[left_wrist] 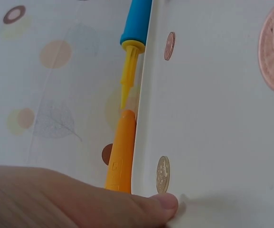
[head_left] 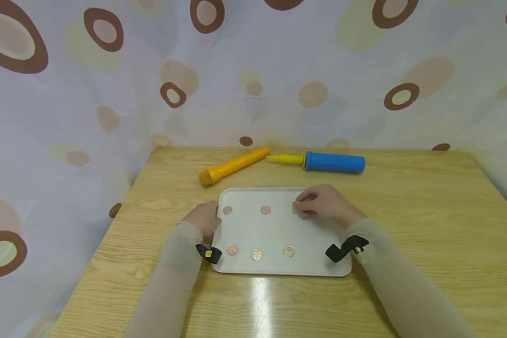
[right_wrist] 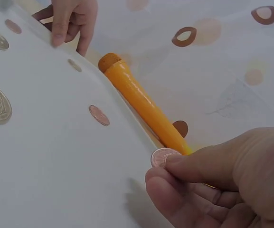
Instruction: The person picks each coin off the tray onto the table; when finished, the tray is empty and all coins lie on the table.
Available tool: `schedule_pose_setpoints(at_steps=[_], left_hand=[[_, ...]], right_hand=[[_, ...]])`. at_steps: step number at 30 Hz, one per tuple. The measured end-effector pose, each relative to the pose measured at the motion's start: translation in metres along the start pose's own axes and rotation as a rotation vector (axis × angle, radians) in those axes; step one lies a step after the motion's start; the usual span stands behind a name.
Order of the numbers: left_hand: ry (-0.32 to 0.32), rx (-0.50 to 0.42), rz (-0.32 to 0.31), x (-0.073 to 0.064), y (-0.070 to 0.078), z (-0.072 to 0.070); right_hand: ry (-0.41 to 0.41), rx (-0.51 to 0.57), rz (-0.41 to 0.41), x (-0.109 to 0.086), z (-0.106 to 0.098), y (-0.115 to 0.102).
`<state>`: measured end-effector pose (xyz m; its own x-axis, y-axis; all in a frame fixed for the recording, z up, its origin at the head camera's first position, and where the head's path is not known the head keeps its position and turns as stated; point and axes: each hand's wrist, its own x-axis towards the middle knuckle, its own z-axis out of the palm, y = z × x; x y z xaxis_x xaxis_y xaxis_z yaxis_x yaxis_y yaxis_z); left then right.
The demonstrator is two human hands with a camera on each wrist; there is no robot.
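Note:
A white rectangular tray [head_left: 253, 232] lies on the wooden table with several coins spread over it. My right hand [head_left: 323, 205] is above the tray's far right part and pinches a copper-coloured coin [right_wrist: 163, 156] between thumb and fingers. At the tray's left side, my left hand [head_left: 203, 219] grips the rim, thumb over the inside. Near that thumb lies a pale gold coin [head_left: 227, 210]; a copper coin [head_left: 265, 210] sits to its right. Along the near side are another copper coin [head_left: 232, 249] and two gold-coloured coins, one left [head_left: 257, 254] and one right [head_left: 288, 251].
Behind the tray lie an orange toy microphone [head_left: 236, 165] and a blue hand pump [head_left: 334, 162] with a yellow nozzle pointing left. A patterned curtain [head_left: 253, 70] hangs behind the wooden table [head_left: 422, 206].

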<state>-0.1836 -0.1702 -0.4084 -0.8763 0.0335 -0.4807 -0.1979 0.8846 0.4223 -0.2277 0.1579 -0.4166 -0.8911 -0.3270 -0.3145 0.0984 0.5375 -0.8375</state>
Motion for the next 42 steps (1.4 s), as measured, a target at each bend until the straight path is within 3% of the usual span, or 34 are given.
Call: schedule_pose_setpoints(at_steps=[6, 24, 29, 33, 38, 42], left_hand=[[-0.001, 0.001, -0.009, 0.0, 0.0, 0.0], [-0.009, -0.01, 0.004, 0.002, -0.001, 0.001], [-0.004, -0.012, -0.004, 0.0, 0.0, 0.001], [-0.011, -0.021, -0.009, -0.003, 0.001, 0.0], [-0.009, -0.013, -0.01, -0.003, 0.001, 0.0], [-0.011, -0.007, -0.004, -0.002, 0.001, 0.001]], right_hand=[[0.025, 0.091, 0.034, -0.011, -0.013, 0.007], [0.084, 0.103, 0.044, -0.042, -0.067, 0.032], [0.077, 0.046, 0.035, -0.048, -0.083, 0.043], [0.107, -0.041, 0.08, -0.051, -0.091, 0.05], [0.126, -0.212, 0.114, -0.048, -0.089, 0.053], [0.125, -0.277, 0.125, -0.046, -0.084, 0.052]])
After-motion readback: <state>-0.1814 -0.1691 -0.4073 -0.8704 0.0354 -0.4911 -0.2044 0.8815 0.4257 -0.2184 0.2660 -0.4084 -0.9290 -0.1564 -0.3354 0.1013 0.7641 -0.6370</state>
